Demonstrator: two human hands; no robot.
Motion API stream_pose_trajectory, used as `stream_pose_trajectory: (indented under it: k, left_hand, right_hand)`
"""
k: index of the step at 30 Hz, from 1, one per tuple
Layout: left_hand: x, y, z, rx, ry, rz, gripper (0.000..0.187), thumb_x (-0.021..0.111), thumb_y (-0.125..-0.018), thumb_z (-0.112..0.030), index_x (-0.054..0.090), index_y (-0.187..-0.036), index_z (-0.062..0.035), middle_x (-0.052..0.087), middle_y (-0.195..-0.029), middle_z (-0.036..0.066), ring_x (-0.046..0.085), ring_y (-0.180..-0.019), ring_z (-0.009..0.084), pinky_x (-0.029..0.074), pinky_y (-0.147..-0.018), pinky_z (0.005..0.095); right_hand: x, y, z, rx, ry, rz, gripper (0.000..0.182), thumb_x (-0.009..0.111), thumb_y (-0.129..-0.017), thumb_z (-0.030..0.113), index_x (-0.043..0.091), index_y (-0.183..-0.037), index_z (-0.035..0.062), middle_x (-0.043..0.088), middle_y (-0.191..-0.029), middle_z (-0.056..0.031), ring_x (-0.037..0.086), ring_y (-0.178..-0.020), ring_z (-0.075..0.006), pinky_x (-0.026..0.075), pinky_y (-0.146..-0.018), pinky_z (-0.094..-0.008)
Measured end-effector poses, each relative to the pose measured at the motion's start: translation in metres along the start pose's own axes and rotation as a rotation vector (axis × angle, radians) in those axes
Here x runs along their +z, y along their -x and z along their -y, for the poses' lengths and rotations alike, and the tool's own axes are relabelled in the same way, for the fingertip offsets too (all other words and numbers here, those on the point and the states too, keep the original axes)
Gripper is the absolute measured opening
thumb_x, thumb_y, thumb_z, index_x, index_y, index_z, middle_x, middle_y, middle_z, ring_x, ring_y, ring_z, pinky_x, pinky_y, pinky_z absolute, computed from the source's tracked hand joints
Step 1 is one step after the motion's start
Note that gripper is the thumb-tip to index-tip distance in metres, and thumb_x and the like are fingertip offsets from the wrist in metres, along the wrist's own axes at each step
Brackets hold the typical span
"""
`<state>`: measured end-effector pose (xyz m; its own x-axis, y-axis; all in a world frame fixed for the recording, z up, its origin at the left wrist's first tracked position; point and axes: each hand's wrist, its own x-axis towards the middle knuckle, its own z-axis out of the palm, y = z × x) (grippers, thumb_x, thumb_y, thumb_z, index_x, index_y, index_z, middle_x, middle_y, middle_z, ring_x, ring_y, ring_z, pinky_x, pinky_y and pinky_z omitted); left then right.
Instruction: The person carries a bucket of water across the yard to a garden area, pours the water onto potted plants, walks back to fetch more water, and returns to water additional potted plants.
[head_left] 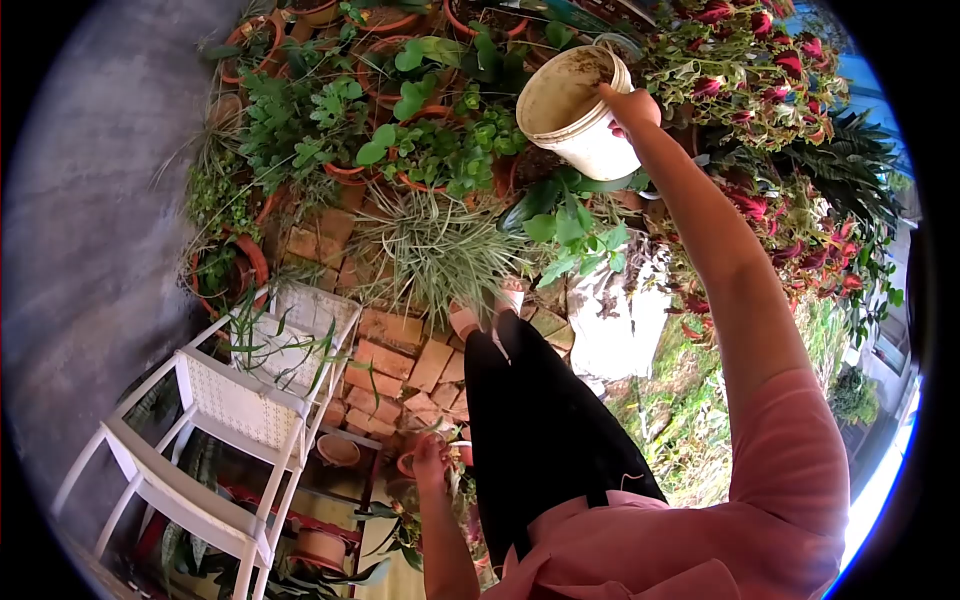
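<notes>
My right hand point(630, 108) reaches far forward and grips the rim of a white plastic bucket point(590, 145). The bucket is tilted toward the left, and dark soil stains mark its inner wall. Below it are the broad green leaves point(570, 225) of a plant. My left hand point(430, 465) hangs low beside my left leg, fingers curled. Small reddish pots point(462, 452) are right around it; whatever the fingers may hold is too small to make out.
Potted plants point(410, 100) crowd the far side, with red-leaved plants point(750, 200) at the right. A spider plant point(430, 240) spreads before my feet on brick paving point(400, 350). White plastic chairs point(240, 400) stand at the left near a grey wall point(90, 200). A whitish sack point(620, 310) lies at the right.
</notes>
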<state>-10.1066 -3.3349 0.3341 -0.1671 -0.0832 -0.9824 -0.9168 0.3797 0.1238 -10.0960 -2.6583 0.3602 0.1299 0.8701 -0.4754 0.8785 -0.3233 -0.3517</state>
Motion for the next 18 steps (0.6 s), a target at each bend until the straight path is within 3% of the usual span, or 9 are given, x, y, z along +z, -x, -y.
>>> stream_pose_trajectory:
  k: [4, 7, 11, 13, 15, 16, 18]
  left_hand:
    - [-0.002, -0.002, -0.003, 0.047, -0.007, 0.067, 0.02, 0.049, -0.088, -0.02, 0.051, -0.103, -0.0065, 0.061, -0.084, 0.005, 0.06, -0.069, 0.0131, 0.045, -0.05, 0.0275]
    - [0.002, -0.007, -0.001, 0.083, 0.043, 0.055, 0.014, 0.05, -0.086, -0.016, 0.05, -0.092, -0.0042, 0.049, -0.07, 0.001, 0.041, -0.051, 0.0073, 0.027, -0.041, 0.021]
    - [0.001, -0.005, -0.01, 0.063, -0.061, -0.042, 0.015, 0.049, -0.086, -0.017, 0.051, -0.092, -0.0037, 0.054, -0.074, 0.003, 0.045, -0.053, 0.0083, 0.034, -0.039, 0.024]
    - [-0.004, -0.006, -0.02, 0.067, -0.071, 0.025, 0.015, 0.049, -0.086, -0.015, 0.05, -0.095, -0.0026, 0.056, -0.075, 0.006, 0.052, -0.056, 0.0115, 0.041, -0.041, 0.024]
    - [-0.016, -0.012, -0.023, 0.077, -0.029, 0.134, 0.015, 0.049, -0.087, -0.014, 0.049, -0.096, -0.0024, 0.055, -0.074, 0.008, 0.055, -0.058, 0.0134, 0.042, -0.042, 0.0233]
    - [-0.018, -0.008, -0.034, 0.023, -0.102, 0.181, 0.026, 0.047, -0.089, -0.02, 0.047, -0.11, -0.005, 0.057, -0.085, 0.008, 0.058, -0.07, 0.0157, 0.043, -0.048, 0.0268]
    - [-0.013, 0.001, -0.051, 0.013, -0.151, 0.105, 0.026, 0.048, -0.089, -0.02, 0.047, -0.111, -0.0068, 0.057, -0.087, 0.008, 0.058, -0.071, 0.0157, 0.044, -0.05, 0.0275]
  right_hand:
    - [-0.003, -0.004, -0.014, -0.001, -0.088, 0.016, 0.046, 0.063, -0.069, 0.042, 0.06, -0.077, -0.0039, 0.061, -0.064, -0.0092, 0.06, -0.053, -0.0151, 0.05, -0.047, -0.025]
    - [-0.008, -0.013, -0.048, 0.055, -0.334, 0.064, 0.044, 0.063, -0.07, 0.039, 0.06, -0.077, -0.0047, 0.061, -0.065, -0.0105, 0.06, -0.053, -0.0169, 0.051, -0.046, -0.0263]
    - [-0.03, 0.006, -0.097, 0.127, -0.709, 0.091, 0.039, 0.063, -0.071, 0.036, 0.054, -0.083, -0.0011, 0.058, -0.062, -0.0076, 0.056, -0.047, -0.016, 0.05, -0.046, -0.0278]
    - [-0.047, 0.022, -0.109, 0.161, -0.815, 0.077, 0.037, 0.063, -0.072, 0.034, 0.052, -0.085, 0.0014, 0.057, -0.064, -0.0068, 0.055, -0.047, -0.0148, 0.05, -0.045, -0.0274]
    - [-0.067, 0.023, -0.131, 0.19, -0.849, 0.118, 0.039, 0.063, -0.072, 0.036, 0.053, -0.088, 0.002, 0.058, -0.068, -0.0074, 0.055, -0.049, -0.0152, 0.049, -0.048, -0.0284]
    - [-0.078, 0.026, -0.134, 0.229, -0.831, 0.107, 0.04, 0.064, -0.072, 0.037, 0.053, -0.087, 0.0016, 0.057, -0.069, -0.0077, 0.055, -0.05, -0.016, 0.05, -0.049, -0.0293]
    - [-0.095, 0.027, -0.141, 0.315, -0.822, 0.058, 0.042, 0.066, -0.07, 0.038, 0.054, -0.085, 0.0004, 0.057, -0.07, -0.0083, 0.055, -0.053, -0.018, 0.05, -0.051, -0.0319]
